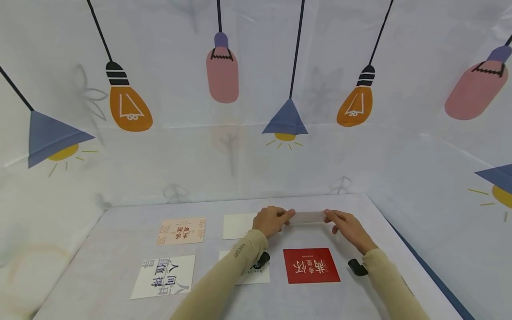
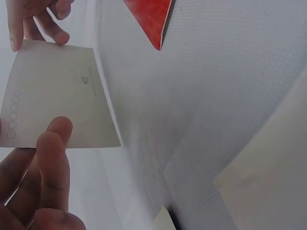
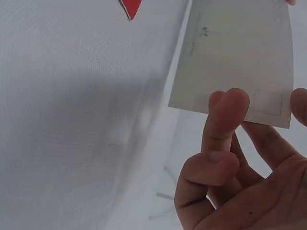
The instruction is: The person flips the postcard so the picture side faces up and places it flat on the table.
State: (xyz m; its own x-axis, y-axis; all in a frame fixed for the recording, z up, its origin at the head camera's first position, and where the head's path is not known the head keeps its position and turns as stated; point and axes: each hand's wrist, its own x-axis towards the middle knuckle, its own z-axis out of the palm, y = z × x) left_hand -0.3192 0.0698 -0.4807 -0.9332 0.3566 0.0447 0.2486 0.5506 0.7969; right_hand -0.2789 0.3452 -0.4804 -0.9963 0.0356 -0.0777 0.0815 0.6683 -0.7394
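A postcard (image 1: 306, 217) is held up by its two ends between my hands, toward the back of the table. My left hand (image 1: 272, 221) pinches its left end with a fingertip on its underside; the left wrist view shows a column of small printed circles on that face of the postcard (image 2: 57, 96). At the other end my right hand (image 1: 349, 227) grips it between thumb and fingers. A printed stamp box shows near those fingers on the postcard (image 3: 235, 57) in the right wrist view. Below the hands lies a red card (image 1: 312, 266) with white characters.
A peach card (image 1: 182, 231) and a white card with blue lettering (image 1: 164, 278) lie at the left. One cream card (image 1: 237, 226) is partly behind my left hand, another (image 1: 258, 276) under the left forearm. A lamp-patterned cloth wall (image 1: 240, 164) rises behind the table.
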